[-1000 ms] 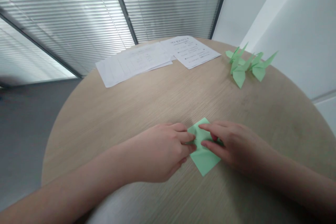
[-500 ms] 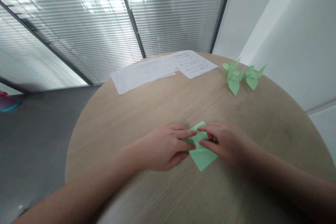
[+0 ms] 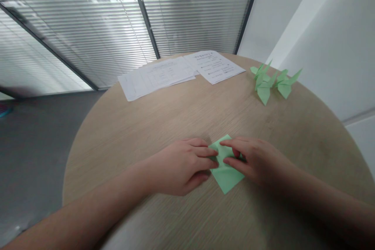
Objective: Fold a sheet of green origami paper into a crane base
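Note:
A folded sheet of light green origami paper [image 3: 227,181] lies on the wooden table, one corner pointing toward me. My left hand [image 3: 186,167] comes in from the left, palm down, with its fingers stretched out and the fingertips resting on the paper's left side. From the right, my right hand [image 3: 253,160] touches the paper with thumb and index finger, which are held apart. The other fingers of that hand are bent beneath it and partly hidden. Both hands cover parts of the paper's left and right edges.
Several folded green paper cranes [image 3: 263,86] stand at the back right of the round table [image 3: 140,125]. Printed white sheets [image 3: 164,78] lie along its far edge. Behind are glass panels with blinds [image 3: 190,15] and a white wall [image 3: 331,54] on the right.
The view has shifted slightly. My left fingertips have drawn back a little to the left, showing more of the paper. The right hand keeps nearly the same pose.

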### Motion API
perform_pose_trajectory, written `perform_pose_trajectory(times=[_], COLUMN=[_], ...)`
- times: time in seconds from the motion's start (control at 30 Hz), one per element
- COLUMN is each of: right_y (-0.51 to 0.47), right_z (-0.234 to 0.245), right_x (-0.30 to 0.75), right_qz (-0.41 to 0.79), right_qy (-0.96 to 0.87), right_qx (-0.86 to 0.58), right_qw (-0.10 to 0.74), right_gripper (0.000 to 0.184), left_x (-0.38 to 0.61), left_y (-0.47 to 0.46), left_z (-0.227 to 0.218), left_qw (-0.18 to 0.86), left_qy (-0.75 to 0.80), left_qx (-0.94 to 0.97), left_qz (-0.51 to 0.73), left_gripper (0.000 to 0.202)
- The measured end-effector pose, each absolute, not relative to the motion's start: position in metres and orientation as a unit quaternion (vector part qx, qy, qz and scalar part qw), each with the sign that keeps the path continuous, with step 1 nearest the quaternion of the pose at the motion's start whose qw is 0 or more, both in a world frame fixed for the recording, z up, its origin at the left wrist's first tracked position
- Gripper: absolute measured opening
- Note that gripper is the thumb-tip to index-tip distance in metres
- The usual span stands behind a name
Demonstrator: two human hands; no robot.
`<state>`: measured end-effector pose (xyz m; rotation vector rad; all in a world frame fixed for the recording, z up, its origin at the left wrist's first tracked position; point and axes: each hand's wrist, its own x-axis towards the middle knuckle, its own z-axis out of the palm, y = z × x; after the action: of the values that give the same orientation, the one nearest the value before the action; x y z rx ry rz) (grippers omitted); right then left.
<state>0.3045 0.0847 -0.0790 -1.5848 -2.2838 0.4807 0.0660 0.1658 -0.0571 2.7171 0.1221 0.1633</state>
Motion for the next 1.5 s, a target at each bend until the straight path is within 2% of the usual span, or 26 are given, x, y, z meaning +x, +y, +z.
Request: perform_pose_trajectory(times=[0.3, 0.5, 0.87, 1.07, 1.17, 1.27, 1.37, 1.5], right_y=[0.085, 0.085, 0.085, 0.089, 0.086, 0.076, 0.062, 0.052], right_z=[-0.078, -0.079, -0.080, -0.068, -0.047, -0.035, -0.042, -0.065], right_x=[0.303, 0.305, 0.304, 0.331, 0.350, 0.352, 0.343, 0.332], right_qz=[0.152, 0.161, 0.158, 0.196, 0.141, 0.117, 0.108, 0.093], right_qy=[-0.791, -0.792, -0.792, -0.837, -0.852, -0.879, -0.898, -0.855], right_qx=[-0.572, -0.571, -0.574, -0.483, -0.461, -0.431, -0.413, -0.479], right_qw=[0.158, 0.144, 0.138, 0.167, 0.205, 0.164, 0.107, 0.174], right_gripper=[0.026, 0.021, 0.025, 0.027, 0.020, 0.020, 0.020, 0.020], left_x=[0.061, 0.062, 0.062, 0.064, 0.067, 0.072, 0.077, 0.080], left_y=[0.169, 0.170, 0.169, 0.167, 0.165, 0.164, 0.163, 0.162], left_z=[-0.061, -0.059, -0.061, -0.067, -0.074, -0.080, -0.082, -0.082], left_qw=[0.257, 0.244, 0.237, 0.212, 0.203, 0.191, 0.176, 0.164], left_qy=[0.052, 0.050, 0.050, 0.055, 0.067, 0.070, 0.080, 0.082], left_qx=[0.962, 0.966, 0.969, 0.972, 0.971, 0.970, 0.972, 0.972], left_qz=[0.074, 0.063, 0.048, 0.081, 0.110, 0.130, 0.137, 0.145], left_gripper=[0.030, 0.030, 0.034, 0.028, 0.026, 0.024, 0.024, 0.023])
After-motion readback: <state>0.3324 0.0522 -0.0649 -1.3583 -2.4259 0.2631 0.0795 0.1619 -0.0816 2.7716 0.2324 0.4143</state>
